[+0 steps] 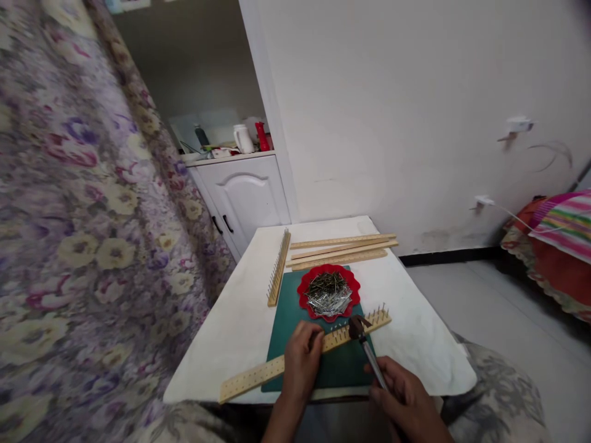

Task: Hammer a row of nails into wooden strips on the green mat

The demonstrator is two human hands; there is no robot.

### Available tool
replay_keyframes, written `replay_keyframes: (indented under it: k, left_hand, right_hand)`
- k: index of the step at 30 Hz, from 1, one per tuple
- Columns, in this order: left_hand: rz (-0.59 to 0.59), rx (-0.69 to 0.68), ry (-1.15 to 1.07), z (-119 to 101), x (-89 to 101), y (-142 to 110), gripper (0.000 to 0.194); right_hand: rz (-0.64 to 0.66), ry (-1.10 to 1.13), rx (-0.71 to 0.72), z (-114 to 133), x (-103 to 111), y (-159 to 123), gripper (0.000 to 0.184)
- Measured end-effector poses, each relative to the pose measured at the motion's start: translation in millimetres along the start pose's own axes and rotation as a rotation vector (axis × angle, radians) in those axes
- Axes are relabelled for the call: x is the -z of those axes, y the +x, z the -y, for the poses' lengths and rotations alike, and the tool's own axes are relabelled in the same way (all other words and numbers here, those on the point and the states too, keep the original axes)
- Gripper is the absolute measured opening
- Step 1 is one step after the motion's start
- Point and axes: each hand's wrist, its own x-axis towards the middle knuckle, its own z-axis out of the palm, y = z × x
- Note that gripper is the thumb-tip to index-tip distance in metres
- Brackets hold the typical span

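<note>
My right hand point(401, 394) is wrapped round the grey handle of a hammer point(375, 363), whose dark head is above the right part of a wooden strip point(252, 376). This strip lies slantwise across a green mat point(282, 329), with nails point(381, 312) standing up along its right part and rows of small holes on the left. Over the middle of the strip, my left hand point(302, 357) rests with its fingers curled and pinched together. What those fingertips hold, if anything, is hidden. Just beyond, a red scalloped dish point(302, 300) contains loose dark and silvery nails point(329, 292).
A second strip point(278, 277) full of upright nails lies at the table's left. Several bare wooden strips point(341, 249) lie at the back of the white table point(415, 326). A floral curtain point(106, 246) hangs on the left, and a wall point(392, 123) stands behind.
</note>
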Motion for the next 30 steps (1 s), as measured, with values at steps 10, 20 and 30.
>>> replay_keyframes:
  k: [10,20,30]
  left_hand:
    - [0.23,-0.009,0.527,-9,-14.8,84,0.011]
    - [0.308,0.029,0.65,-8,-30.8,94,0.014]
    - [0.298,-0.004,0.61,-9,-27.1,91,0.015]
  right_hand:
    - [-0.052,0.034,-0.026,-6,6,2,0.031]
    - [-0.052,0.01,-0.01,-3,11,6,0.031]
    - [-0.078,-0.007,0.003,0,8,3,0.031]
